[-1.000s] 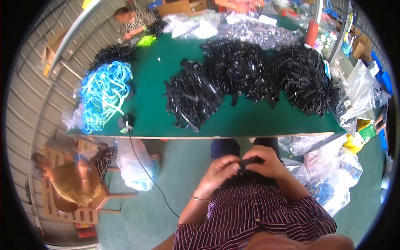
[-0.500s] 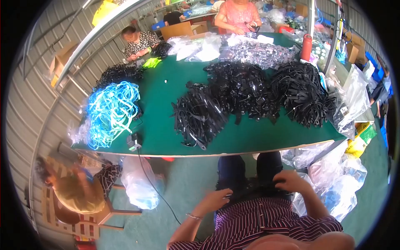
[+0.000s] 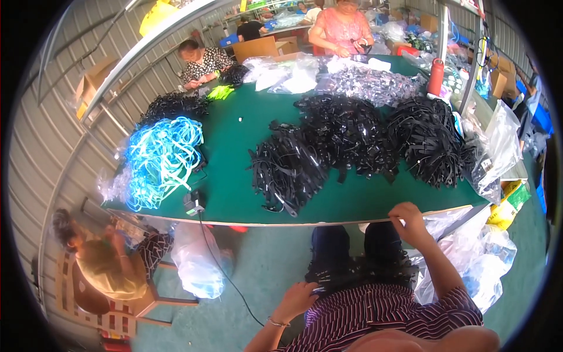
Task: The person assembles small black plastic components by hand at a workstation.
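The right hand (image 3: 410, 224) is raised to the near edge of the green tabletop (image 3: 234, 141), fingers curled; whether they clamp anything cannot be determined. The left hand (image 3: 299, 299) rests on the lap, fingers loosely closed on black straps (image 3: 352, 273). Black strap heaps (image 3: 293, 167) lie near that edge, centre.

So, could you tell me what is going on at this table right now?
A seated person in a striped shirt has the right hand raised to the near edge of the green table, apparently empty. The left hand rests low by the lap, on a bundle of black straps lying there. On the table sit big heaps of black straps and a pile of blue cords. Other people work at the far side and on a chair to the left.
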A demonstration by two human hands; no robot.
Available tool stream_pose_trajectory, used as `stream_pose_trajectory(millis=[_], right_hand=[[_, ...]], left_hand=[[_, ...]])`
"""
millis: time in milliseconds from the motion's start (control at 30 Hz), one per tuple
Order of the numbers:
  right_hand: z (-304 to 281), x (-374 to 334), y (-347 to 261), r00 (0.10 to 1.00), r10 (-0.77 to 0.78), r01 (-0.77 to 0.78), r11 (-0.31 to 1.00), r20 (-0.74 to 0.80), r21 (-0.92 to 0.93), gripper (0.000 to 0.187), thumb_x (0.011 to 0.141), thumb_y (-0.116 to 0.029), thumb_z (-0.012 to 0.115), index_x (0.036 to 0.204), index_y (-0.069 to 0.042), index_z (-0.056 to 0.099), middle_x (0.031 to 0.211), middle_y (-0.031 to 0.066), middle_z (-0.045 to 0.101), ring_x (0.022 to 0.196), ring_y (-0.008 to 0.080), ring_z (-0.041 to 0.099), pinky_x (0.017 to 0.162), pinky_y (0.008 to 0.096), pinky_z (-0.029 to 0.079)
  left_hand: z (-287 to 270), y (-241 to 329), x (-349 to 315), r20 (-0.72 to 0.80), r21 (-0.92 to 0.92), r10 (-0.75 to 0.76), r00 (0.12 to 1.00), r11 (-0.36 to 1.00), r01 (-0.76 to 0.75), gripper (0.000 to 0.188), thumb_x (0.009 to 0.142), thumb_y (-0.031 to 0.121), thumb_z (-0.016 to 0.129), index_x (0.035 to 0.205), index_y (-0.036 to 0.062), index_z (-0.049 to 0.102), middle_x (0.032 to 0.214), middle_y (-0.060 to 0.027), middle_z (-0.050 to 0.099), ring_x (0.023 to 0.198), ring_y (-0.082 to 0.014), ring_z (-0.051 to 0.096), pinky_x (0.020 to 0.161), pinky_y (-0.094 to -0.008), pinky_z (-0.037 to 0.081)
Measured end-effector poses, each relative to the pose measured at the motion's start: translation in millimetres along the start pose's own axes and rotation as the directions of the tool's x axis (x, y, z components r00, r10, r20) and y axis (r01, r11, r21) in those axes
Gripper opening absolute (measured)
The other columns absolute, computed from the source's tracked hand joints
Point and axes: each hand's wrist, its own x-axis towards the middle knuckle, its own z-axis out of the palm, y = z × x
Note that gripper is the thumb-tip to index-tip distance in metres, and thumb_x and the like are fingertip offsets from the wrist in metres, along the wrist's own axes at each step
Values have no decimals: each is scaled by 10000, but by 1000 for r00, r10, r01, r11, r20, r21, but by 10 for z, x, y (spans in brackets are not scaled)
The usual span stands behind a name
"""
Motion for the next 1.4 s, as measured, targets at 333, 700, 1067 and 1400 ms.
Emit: stream_pose_trajectory(millis=[333, 700, 1067, 1400], right_hand=[[413, 368, 403, 999, 6, -12, 982, -35, -190, 148, 695, -48, 625, 835, -84, 593, 877, 59, 557, 876, 267, 519, 743, 381, 396], [423, 403, 303, 997, 64, -48, 945, 38, -324, 214, 704, -75, 611, 912, -104, 570, 955, 61, 515, 945, 261, 482, 789, 385, 376], [408, 436, 326, 998, 47, -32, 937, 36, -347, 222, 697, -80, 605, 912, -105, 559, 958, 60, 501, 952, 250, 470, 810, 379, 365], [391, 432, 307, 997, 55, -37, 942, 46, -332, 228, 696, -71, 597, 919, -93, 554, 963, 65, 509, 949, 254, 479, 808, 384, 370]], left_hand=[[-642, 190, 724, -438, 65, 195, 877, 980, -185, 207, 771, 137, 601, 958, 52, 587, 899, -135, 613, 784, -337, 590, 685, -403, 489], [-798, 389, 2077, -695, 36, 286, 660, 930, -365, 88, 739, 49, 611, 826, 40, 601, 775, -117, 601, 709, -300, 587, 631, -376, 478], [-726, 439, 2157, -727, 69, 255, 637, 951, -302, 57, 725, 54, 612, 778, 55, 590, 721, -89, 576, 681, -279, 575, 611, -367, 465], [-723, 472, 2154, -726, 90, 246, 642, 960, -266, 69, 701, 26, 620, 767, 41, 602, 730, -104, 590, 669, -288, 579, 601, -358, 467]])
